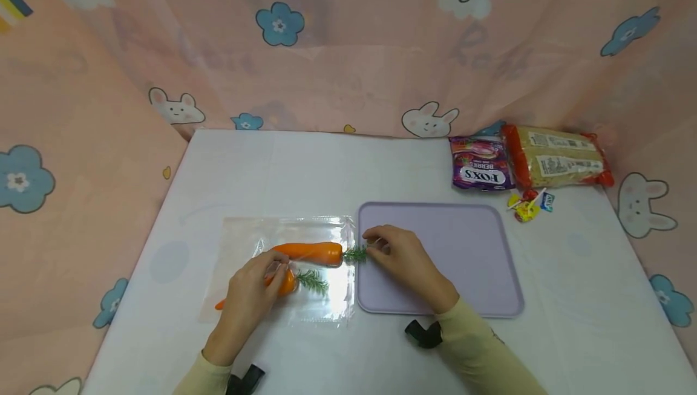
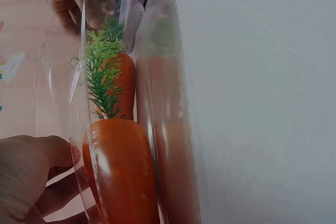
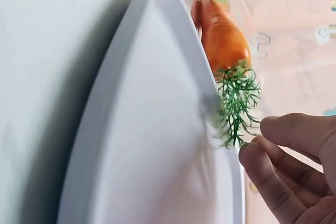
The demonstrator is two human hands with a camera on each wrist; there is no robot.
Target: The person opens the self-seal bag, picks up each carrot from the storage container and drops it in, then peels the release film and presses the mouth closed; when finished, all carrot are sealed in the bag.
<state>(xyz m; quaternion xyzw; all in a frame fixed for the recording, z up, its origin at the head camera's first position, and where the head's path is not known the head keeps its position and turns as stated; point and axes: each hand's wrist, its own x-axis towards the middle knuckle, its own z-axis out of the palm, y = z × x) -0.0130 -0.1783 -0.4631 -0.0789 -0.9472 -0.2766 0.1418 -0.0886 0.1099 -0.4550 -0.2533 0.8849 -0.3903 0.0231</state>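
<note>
A clear plastic bag (image 1: 239,238) lies flat on the white table. Two orange carrots with green tops are at it: the upper carrot (image 1: 316,253) points its leafy top over the rim of a lilac tray (image 1: 463,262), and the lower carrot (image 1: 287,283) is partly hidden by my left hand (image 1: 247,289). In the left wrist view, the fingers of that hand pinch the film beside the carrot (image 2: 123,166). My right hand (image 1: 405,265) is above the tray's left side. Its loosely bent fingertips (image 3: 257,161) are at the tip of the green top (image 3: 239,103).
At the back right lie a purple Fox's sweets packet (image 1: 481,164) and a red-ended yellowish packet (image 1: 561,158). Several small wrapped sweets (image 1: 525,207) are in front of them. A patterned pink curtain (image 1: 348,68) stands behind the table.
</note>
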